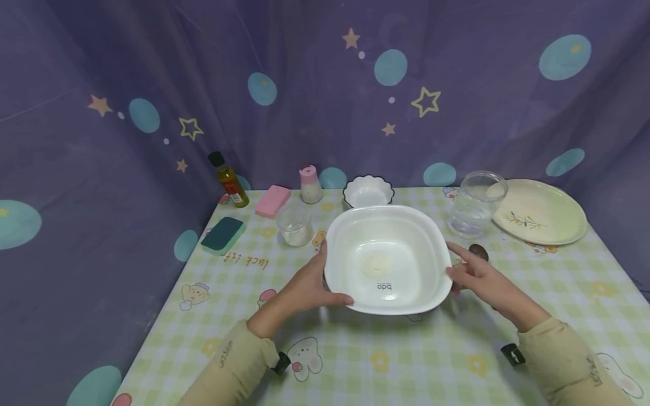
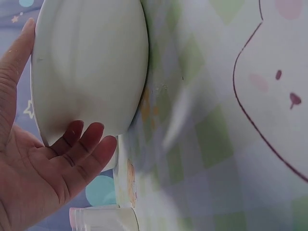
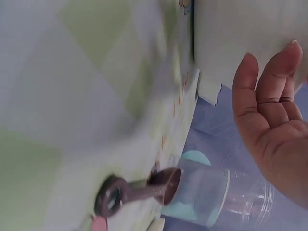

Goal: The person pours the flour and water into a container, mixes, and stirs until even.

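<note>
A white, rounded-square basin (image 1: pixel 388 293) with upside-down lettering inside stands in the middle of the head view. A small pale patch (image 1: pixel 377 266) lies on its bottom. My left hand (image 1: pixel 310 285) grips its left side, thumb over the front rim and fingers against the outer wall. On the opposite side, my right hand (image 1: pixel 477 279) holds the rim, its fingers (image 3: pixel 245 86) bent against the wall. Close behind the right hand lies a brown measuring spoon (image 3: pixel 144 191) with a ring-ended handle. The basin's underside (image 2: pixel 91 67) shows tilted in the left wrist view.
Behind the basin sits a scalloped white bowl (image 1: pixel 368 192). Leftward are a glass cup (image 1: pixel 296 228), pink-topped shaker (image 1: pixel 310 186), pink sponge (image 1: pixel 272 201), green sponge (image 1: pixel 223 234) and oil bottle (image 1: pixel 232 183). A water jug (image 1: pixel 472 208) and oval plate (image 1: pixel 543 211) stand right.
</note>
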Demonstrator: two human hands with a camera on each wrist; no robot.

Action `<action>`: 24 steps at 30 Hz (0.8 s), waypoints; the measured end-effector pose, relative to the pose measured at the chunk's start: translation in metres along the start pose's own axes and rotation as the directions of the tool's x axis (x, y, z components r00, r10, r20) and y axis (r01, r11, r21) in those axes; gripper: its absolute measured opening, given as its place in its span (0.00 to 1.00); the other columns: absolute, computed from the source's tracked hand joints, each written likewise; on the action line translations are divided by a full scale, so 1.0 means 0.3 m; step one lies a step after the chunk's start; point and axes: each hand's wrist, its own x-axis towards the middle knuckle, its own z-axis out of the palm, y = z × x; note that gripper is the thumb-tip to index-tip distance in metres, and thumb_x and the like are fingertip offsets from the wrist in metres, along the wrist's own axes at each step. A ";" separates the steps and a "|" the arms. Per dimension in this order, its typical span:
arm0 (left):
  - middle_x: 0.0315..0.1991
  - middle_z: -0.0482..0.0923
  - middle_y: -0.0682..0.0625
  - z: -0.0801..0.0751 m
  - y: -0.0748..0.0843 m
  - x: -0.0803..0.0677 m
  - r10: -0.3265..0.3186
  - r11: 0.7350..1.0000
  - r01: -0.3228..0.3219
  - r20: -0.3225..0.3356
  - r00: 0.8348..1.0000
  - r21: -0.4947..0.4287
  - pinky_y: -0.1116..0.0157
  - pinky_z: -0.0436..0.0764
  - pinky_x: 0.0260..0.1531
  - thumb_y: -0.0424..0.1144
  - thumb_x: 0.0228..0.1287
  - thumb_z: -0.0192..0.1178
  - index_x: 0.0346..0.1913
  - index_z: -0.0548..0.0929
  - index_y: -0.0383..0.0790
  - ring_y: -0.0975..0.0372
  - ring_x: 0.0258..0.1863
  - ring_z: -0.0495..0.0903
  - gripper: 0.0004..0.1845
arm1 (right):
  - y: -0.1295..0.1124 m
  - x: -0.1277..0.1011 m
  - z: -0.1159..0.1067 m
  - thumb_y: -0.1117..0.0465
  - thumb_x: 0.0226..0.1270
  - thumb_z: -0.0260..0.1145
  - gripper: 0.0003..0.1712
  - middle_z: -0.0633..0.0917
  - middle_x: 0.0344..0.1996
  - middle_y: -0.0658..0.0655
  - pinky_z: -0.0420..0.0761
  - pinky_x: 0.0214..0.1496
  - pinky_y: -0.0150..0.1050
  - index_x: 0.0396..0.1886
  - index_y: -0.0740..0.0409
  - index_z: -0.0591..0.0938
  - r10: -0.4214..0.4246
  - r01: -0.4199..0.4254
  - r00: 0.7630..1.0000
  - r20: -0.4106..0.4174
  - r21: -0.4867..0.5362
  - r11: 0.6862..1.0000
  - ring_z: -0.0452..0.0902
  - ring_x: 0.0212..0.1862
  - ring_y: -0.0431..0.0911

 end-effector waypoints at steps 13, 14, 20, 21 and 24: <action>0.78 0.44 0.48 0.001 -0.003 0.002 -0.018 1.000 0.018 -0.002 1.000 0.007 0.57 0.58 0.68 0.59 0.36 0.80 0.78 0.32 0.43 0.61 0.74 0.51 0.77 | -0.004 0.004 -0.134 0.55 0.76 0.57 0.36 0.78 0.47 0.68 0.82 0.38 0.35 0.73 0.70 0.57 -0.066 0.008 0.950 -0.304 -0.187 0.982 0.80 0.35 0.38; 0.78 0.45 0.48 0.001 -0.003 0.002 -0.018 1.000 0.018 -0.003 1.000 0.007 0.57 0.58 0.68 0.59 0.36 0.80 0.78 0.32 0.43 0.61 0.73 0.51 0.77 | -0.001 0.009 -0.146 0.55 0.75 0.57 0.35 0.77 0.47 0.68 0.81 0.37 0.33 0.72 0.70 0.59 -0.063 -0.010 0.932 -0.356 -0.201 0.980 0.79 0.35 0.35; 0.78 0.43 0.49 0.001 -0.006 0.001 -0.049 0.999 0.049 0.006 0.999 0.017 0.58 0.58 0.68 0.61 0.36 0.79 0.78 0.31 0.45 0.63 0.73 0.50 0.77 | 0.026 0.059 -0.224 0.49 0.70 0.62 0.42 0.69 0.57 0.69 0.78 0.33 0.26 0.71 0.70 0.58 0.008 -0.100 0.842 -0.540 -0.142 0.985 0.69 0.38 0.30; 0.78 0.43 0.49 0.002 -0.006 0.002 -0.054 0.998 0.054 0.010 0.998 0.018 0.58 0.58 0.68 0.61 0.36 0.79 0.77 0.30 0.46 0.64 0.73 0.50 0.77 | 0.028 0.069 -0.236 0.48 0.69 0.63 0.45 0.66 0.60 0.70 0.78 0.34 0.26 0.73 0.69 0.55 0.029 -0.117 0.838 -0.546 -0.128 0.985 0.69 0.40 0.32; 0.78 0.42 0.50 0.004 -0.008 0.002 -0.060 0.998 0.059 0.018 0.998 0.020 0.58 0.58 0.68 0.62 0.37 0.79 0.77 0.29 0.48 0.64 0.73 0.49 0.77 | 0.032 0.096 -0.268 0.44 0.66 0.64 0.53 0.58 0.69 0.73 0.78 0.40 0.33 0.77 0.65 0.48 0.069 -0.164 0.837 -0.542 -0.128 0.978 0.70 0.50 0.46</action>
